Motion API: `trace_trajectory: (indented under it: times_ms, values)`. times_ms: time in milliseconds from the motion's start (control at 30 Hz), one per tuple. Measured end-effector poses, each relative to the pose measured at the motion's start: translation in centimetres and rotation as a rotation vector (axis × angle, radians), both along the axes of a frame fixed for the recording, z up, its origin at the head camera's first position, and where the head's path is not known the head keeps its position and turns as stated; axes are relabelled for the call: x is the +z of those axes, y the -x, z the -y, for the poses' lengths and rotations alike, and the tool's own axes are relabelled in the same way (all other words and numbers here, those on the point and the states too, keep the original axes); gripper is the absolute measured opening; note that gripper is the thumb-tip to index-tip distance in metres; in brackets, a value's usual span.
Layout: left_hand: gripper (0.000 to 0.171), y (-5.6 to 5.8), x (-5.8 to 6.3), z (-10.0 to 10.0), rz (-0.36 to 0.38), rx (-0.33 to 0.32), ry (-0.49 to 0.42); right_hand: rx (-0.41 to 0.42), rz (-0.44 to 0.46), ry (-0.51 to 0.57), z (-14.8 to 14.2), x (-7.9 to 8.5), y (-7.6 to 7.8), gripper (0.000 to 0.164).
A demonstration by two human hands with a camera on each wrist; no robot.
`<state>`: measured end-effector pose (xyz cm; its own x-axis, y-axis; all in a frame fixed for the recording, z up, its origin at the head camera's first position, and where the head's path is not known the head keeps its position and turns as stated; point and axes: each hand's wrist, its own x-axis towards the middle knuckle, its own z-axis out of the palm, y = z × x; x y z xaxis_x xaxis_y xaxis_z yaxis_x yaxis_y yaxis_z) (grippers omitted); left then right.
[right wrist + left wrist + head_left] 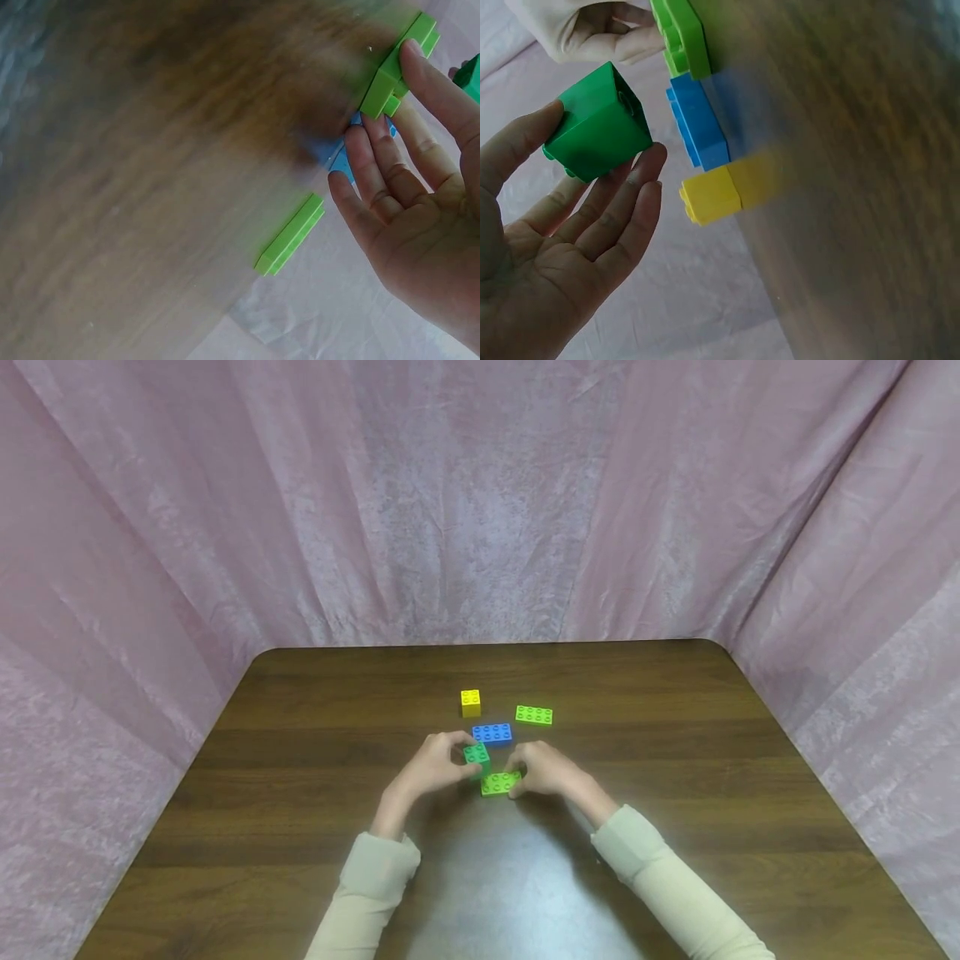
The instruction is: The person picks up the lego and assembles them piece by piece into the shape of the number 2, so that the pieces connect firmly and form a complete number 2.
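Observation:
My left hand [433, 763] pinches a dark green square toy building brick [600, 124] between thumb and fingers. In the left wrist view the brick is tilted, with studs at its lower left and its hollow underside partly showing. My right hand [549, 768] grips the right end of a lime green eight-stud brick [495, 786], thumb on the near side and fingers on the far side. The dark green brick is just behind the left end of this lime brick and overlaps it slightly in the head view. Right behind both lies a blue eight-stud brick [492, 733].
Farther back, a yellow four-stud brick [470, 702] stands left of a second lime green eight-stud brick [534, 716], which looks flat in the right wrist view. All rest on a brown wooden table [315, 735]. Pink curtains [480, 510] hang behind and at both sides.

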<state>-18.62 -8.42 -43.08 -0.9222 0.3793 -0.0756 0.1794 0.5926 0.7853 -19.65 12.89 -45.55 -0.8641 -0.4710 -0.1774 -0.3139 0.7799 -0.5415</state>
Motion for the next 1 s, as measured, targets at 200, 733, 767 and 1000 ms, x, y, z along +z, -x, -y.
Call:
trace_trajectory:
  times_ms: [200, 733, 767, 1000]
  values:
    - [0.037, -0.1, -0.3, -0.4, 0.019, -0.027, 0.006, 0.001, 0.004, 0.007, 0.1, 0.0, 0.0, 0.029]
    - [0.034, 0.7, -0.7, -1.1, -0.035, -0.081, 0.055, -0.018, 0.023, 0.029, 0.1, -0.1, 0.0, 0.031]
    - [0.034, 0.7, -0.7, -1.2, -0.029, -0.085, 0.057, -0.021, 0.026, 0.031, 0.1, -0.1, -0.1, 0.031]
    - [0.035, 0.6, -0.8, -1.4, -0.007, -0.091, 0.042, -0.034, 0.038, 0.047, 0.1, 0.1, -0.1, 0.032]
